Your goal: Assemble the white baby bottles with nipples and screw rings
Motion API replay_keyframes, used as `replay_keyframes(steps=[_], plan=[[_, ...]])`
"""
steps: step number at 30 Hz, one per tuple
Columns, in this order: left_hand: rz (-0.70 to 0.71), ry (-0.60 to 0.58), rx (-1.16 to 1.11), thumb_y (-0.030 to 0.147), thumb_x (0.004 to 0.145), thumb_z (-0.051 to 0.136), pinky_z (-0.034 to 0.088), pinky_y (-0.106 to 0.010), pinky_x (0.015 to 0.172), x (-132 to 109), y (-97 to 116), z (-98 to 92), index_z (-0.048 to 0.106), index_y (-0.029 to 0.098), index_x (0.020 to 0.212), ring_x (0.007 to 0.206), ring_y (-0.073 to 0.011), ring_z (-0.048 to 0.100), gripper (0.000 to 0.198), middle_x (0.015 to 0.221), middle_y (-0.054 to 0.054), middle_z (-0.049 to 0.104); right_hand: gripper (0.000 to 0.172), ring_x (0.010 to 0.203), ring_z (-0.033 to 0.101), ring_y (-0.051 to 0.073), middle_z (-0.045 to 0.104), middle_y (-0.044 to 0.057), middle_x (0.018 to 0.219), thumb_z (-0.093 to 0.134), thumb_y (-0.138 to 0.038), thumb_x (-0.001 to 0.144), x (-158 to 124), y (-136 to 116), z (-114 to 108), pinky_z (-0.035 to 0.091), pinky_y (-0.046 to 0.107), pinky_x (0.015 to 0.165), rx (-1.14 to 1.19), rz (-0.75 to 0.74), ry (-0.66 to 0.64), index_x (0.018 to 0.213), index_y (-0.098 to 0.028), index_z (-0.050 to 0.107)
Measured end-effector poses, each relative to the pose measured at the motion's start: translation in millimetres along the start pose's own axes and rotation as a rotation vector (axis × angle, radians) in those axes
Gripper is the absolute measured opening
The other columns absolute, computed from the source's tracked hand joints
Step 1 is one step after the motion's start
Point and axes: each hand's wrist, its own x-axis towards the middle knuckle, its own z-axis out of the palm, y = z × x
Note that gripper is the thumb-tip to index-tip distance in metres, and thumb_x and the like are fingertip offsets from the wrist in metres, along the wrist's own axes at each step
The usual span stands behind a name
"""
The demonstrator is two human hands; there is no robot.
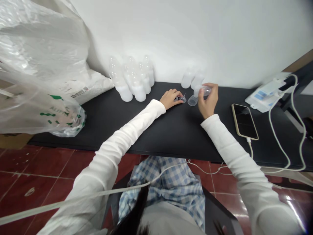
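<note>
Simply black tabletop (156,137), white wall (171,39) behind.

Camera on your head, looking forward and down; left hand (170,99), right hand (208,101) at middle distance, wall (171,39) behind, lap (166,176) nearest.

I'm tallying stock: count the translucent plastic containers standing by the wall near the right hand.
2: the left container; and the right container beside it. The right hand, holding a clear plastic piece in front, may hide others.
</note>
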Motion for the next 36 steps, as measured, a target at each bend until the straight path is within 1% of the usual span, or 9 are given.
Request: replay_keyframes(steps=[5, 8, 12, 18, 22, 24, 27, 31, 36], plan=[[-0.083, 0.045, 0.044, 0.037, 0.096, 0.063, 0.042, -0.038, 0.096, -10, 2, -4.4, 0.07, 0.021, 0.113, 0.108, -0.027, 0.058, 0.025, 0.11, -0.01, 0.066, 0.05, 0.101, 0.065, 0.028, 0.064, 0.014, 0.11, 0.039, -0.063, 0.098, -4, -6, 5, 0.052, 0.051, 0.093, -0.017, -0.073, -0.222, 0.118, -0.019, 0.055], [-0.099, 0.055, 0.094, 0.035, 0.097, 0.06, 0.043, -0.04, 0.096, -12, 2, -4.6, 0.072, 0.021, 0.108, 0.109, -0.0281, 0.058, 0.021, 0.11, -0.01, 0.066, 0.047, 0.1, 0.065, 0.028, 0.065, 0.014, 0.109, 0.043, -0.06, 0.098, -5, -4, 7, 0.052, 0.049, 0.093, -0.03, -0.096, -0.296, 0.117, -0.019, 0.056], [-0.126, 0.066, 0.101, 0.035, 0.097, 0.061, 0.043, -0.043, 0.099, -12, 1, -1.1, 0.068, 0.019, 0.112, 0.114, -0.0307, 0.058, 0.024, 0.114, -0.012, 0.066, 0.042, 0.1, 0.065, 0.028, 0.065, 0.014, 0.108, 0.046, -0.055, 0.097, -4, 0, 7, 0.051, 0.049, 0.095, -0.039, -0.092, -0.327, 0.117, -0.02, 0.055], [-0.23, 0.17, 0.025, 0.037, 0.093, 0.067, 0.038, -0.049, 0.104, -20, -3, 0.0, 0.063, 0.016, 0.116, 0.122, -0.0365, 0.054, 0.032, 0.126, -0.018, 0.062, 0.041, 0.107, 0.064, 0.03, 0.065, 0.015, 0.113, 0.046, -0.053, 0.097, -4, -2, 5, 0.047, 0.051, 0.098, -0.068, -0.114, -0.317, 0.119, -0.019, 0.054], [-0.148, 0.307, -0.156, 0.045, 0.097, 0.058, 0.037, -0.046, 0.107, -36, 8, 0.8, 0.063, 0.02, 0.113, 0.119, -0.0306, 0.054, 0.03, 0.124, -0.014, 0.063, 0.043, 0.104, 0.064, 0.029, 0.065, 0.015, 0.111, 0.049, -0.056, 0.096, -9, -11, 8, 0.047, 0.051, 0.097, -0.062, -0.074, -0.276, 0.117, -0.019, 0.055], [-0.061, 0.286, -0.286, 0.045, 0.1, 0.051, 0.039, -0.042, 0.104, -44, 18, 3.0, 0.062, 0.022, 0.11, 0.112, -0.0249, 0.056, 0.027, 0.116, -0.01, 0.065, 0.045, 0.099, 0.066, 0.028, 0.066, 0.013, 0.107, 0.048, -0.061, 0.096, -13, -19, 10, 0.049, 0.049, 0.095, -0.018, -0.023, -0.237, 0.113, -0.019, 0.055], [0.016, 0.256, -0.494, 0.044, 0.098, 0.055, 0.045, -0.036, 0.097, -49, 31, 6.1, 0.062, 0.023, 0.103, 0.103, -0.0204, 0.058, 0.023, 0.105, -0.006, 0.065, 0.047, 0.085, 0.066, 0.023, 0.066, 0.008, 0.094, 0.046, -0.067, 0.095, -19, -31, 15, 0.053, 0.043, 0.083, 0.098, 0.098, -0.181, 0.104, -0.021, 0.054], [-0.044, 0.289, -0.711, 0.045, 0.093, 0.063, 0.047, -0.034, 0.094, -47, 36, 5.1, 0.06, 0.024, 0.088, 0.099, -0.0183, 0.058, 0.022, 0.097, -0.003, 0.063, 0.05, 0.065, 0.058, 0.018, 0.058, 0.0, 0.072, 0.043, -0.074, 0.094, -23, -43, 20, 0.051, 0.034, 0.065, 0.193, 0.248, -0.123, 0.088, -0.025, 0.05], [-0.198, 0.285, -0.945, 0.045, 0.096, 0.058, 0.05, -0.033, 0.089, -46, 40, 4.4, 0.051, 0.023, 0.076, 0.081, -0.015, 0.054, 0.031, 0.08, 0.0, 0.052, 0.05, 0.061, 0.051, 0.017, 0.05, -0.003, 0.065, 0.043, -0.074, 0.093, -24, -48, 23, 0.048, 0.034, 0.062, 0.158, 0.242, -0.139, 0.082, -0.026, 0.051]])
